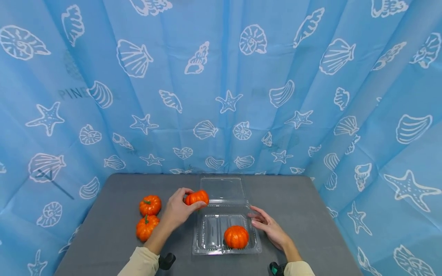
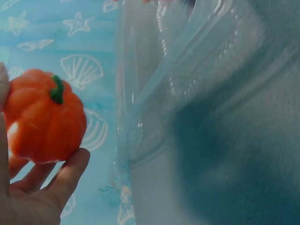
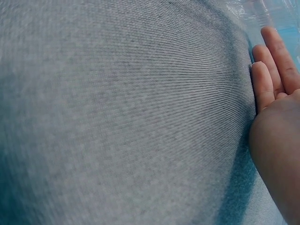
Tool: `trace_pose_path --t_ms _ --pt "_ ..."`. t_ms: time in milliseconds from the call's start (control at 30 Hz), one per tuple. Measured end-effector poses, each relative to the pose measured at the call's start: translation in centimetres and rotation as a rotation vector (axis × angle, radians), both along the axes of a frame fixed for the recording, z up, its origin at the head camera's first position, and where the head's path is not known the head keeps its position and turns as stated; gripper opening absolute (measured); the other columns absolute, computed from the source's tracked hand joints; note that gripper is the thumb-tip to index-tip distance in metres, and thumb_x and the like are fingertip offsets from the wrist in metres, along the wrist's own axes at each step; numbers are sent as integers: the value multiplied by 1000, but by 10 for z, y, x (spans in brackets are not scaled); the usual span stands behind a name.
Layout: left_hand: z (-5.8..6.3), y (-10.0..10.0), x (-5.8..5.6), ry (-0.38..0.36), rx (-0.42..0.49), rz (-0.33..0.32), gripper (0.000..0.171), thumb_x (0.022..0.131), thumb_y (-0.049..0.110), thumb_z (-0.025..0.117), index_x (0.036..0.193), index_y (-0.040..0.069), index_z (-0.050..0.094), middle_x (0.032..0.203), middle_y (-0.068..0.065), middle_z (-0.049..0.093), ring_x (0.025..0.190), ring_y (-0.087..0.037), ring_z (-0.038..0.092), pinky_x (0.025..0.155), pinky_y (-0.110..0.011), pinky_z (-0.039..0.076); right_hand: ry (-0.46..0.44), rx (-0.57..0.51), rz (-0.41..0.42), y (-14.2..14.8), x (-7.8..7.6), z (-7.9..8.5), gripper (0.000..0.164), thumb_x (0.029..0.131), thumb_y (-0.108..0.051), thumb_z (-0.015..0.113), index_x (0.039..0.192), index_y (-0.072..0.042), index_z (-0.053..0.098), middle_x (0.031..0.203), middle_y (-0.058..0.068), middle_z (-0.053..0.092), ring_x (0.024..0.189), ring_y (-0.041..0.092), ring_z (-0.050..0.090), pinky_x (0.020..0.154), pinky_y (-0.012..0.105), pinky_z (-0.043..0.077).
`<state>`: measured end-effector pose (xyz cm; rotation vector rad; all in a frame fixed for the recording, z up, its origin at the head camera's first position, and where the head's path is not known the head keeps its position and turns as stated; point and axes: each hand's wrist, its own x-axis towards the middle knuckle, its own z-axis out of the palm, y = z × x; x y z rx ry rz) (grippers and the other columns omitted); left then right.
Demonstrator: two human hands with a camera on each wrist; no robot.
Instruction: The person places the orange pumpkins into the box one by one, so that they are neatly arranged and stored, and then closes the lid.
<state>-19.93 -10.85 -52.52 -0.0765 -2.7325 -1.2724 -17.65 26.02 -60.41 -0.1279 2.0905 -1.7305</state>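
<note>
My left hand [image 1: 179, 209] grips a small orange pumpkin [image 1: 197, 197] near the back left of a clear plastic clamshell container [image 1: 207, 249]. In the left wrist view the held pumpkin [image 2: 44, 117] shows its green stem, with fingers beneath it. The container's lid [image 1: 222, 188] lies folded back, away from me. Another pumpkin [image 1: 236, 237] sits in the right front part of the container's base. Along the base's right side is my right hand [image 1: 271, 228], its fingers extended at the wall. The right wrist view shows this hand [image 3: 274, 79] with fingers fairly straight, low by the table.
Two more pumpkins, one behind [image 1: 150, 205] and one in front [image 1: 147, 228], stand on the grey table [image 1: 293, 199] left of my left forearm. A blue curtain [image 1: 221, 96] with white shells hangs behind the table and along both sides.
</note>
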Motion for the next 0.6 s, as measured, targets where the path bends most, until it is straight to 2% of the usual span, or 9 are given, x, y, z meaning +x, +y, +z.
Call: trace_pose_path --t_ms 167,333,467,567,600 --pt "-4 9 6 -57 39 -80 63 73 67 81 117 23 68 114 -1 68 98 -19 62 75 -33 57 7 6 -7 0 -1 -1 62 105 -24 57 161 -18 30 158 20 44 147 40 40 116 51 40" --pt "-6 15 10 -48 62 -128 53 76 63 82 114 29 70 113 2 69 100 -19 59 75 -33 55 11 0 -9 -1 -1 -2 62 105 -23 57 160 -18 31 158 20 44 147 41 39 117 55 38" --pt "-8 17 12 -26 98 -183 42 81 57 80 114 33 70 113 4 69 99 -17 61 76 -31 55 10 -10 -5 0 -1 -3 62 105 -23 57 160 -17 31 159 21 43 147 41 39 113 40 44" --pt "-12 18 13 -12 112 -236 40 85 55 77 117 32 69 115 4 69 98 -14 64 76 -27 56 9 -15 -1 0 -1 -3 62 105 -22 57 161 -17 30 159 21 43 147 41 39 106 28 44" --pt "-14 19 14 -7 114 -255 40 86 55 76 118 31 69 115 4 68 98 -13 64 76 -26 56 8 -15 0 1 -1 -3 62 105 -22 57 161 -17 30 159 21 43 147 41 38 106 28 44"
